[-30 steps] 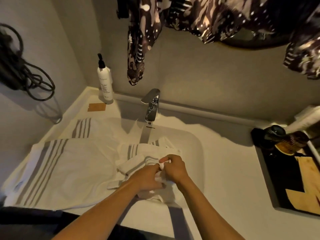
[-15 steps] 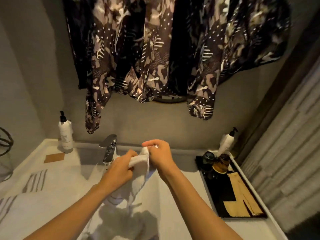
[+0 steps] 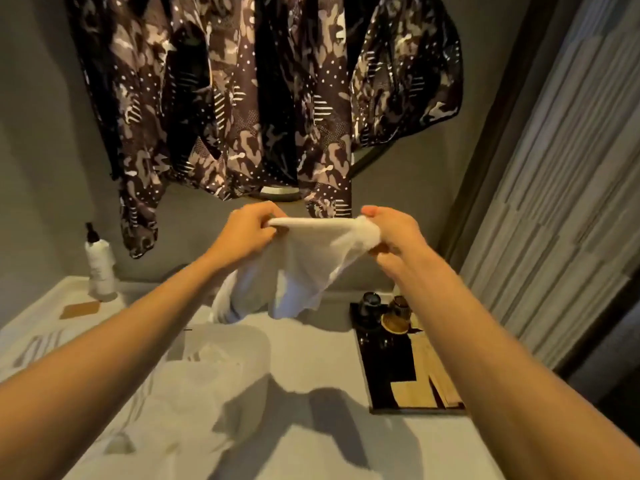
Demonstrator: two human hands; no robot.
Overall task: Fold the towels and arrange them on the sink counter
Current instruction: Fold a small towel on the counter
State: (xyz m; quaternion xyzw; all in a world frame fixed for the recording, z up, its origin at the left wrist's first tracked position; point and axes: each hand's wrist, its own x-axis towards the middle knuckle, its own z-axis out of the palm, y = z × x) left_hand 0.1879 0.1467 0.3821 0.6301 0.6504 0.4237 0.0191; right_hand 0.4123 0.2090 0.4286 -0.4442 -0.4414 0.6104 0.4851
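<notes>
A small white towel (image 3: 304, 261) hangs in the air above the sink, stretched between both hands along its top edge. My left hand (image 3: 247, 233) pinches its left corner and my right hand (image 3: 394, 233) pinches its right corner. The rest of the towel droops below, hiding the faucet. More white towels with grey stripes (image 3: 38, 344) lie spread on the left part of the white sink counter (image 3: 311, 445). A crumpled white towel (image 3: 211, 355) lies in the basin.
A white pump bottle (image 3: 98, 265) and a tan card (image 3: 80, 309) sit at the counter's back left. A black tray (image 3: 405, 368) with dark cups and wooden pieces sits at the right. Patterned dark garments (image 3: 242, 98) hang on the wall above.
Both hands lifted the small towel out of the sink and rose higher. They moved apart, stretching the towel's top edge between them. My view tilted upward.
</notes>
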